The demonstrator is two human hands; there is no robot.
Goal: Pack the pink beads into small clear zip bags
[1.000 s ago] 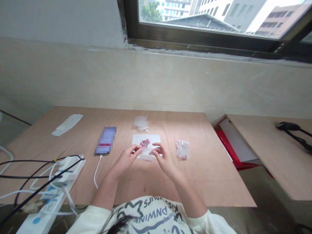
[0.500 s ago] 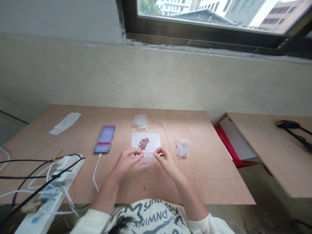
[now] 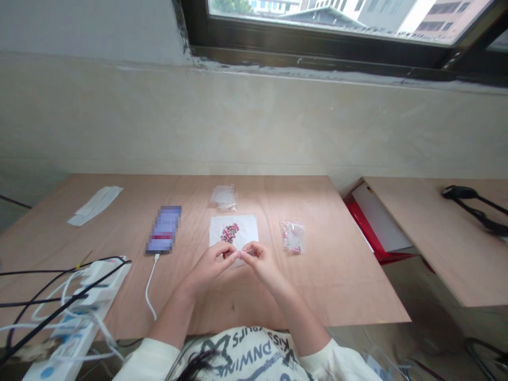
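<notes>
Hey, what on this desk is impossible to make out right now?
Head view:
What the left hand and right hand pinch: too small, covered by fingers.
Phone screen: pixelated blur.
Pile of small pink pieces on the white sheet: too small to count.
Power strip: cut off by the lower left edge.

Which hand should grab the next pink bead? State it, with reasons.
Left, probably: the left hand has its fingertips just below the pink beads on the white sheet, while the right hand lies further to the side. Both are pinched together, so the margin is small.
</notes>
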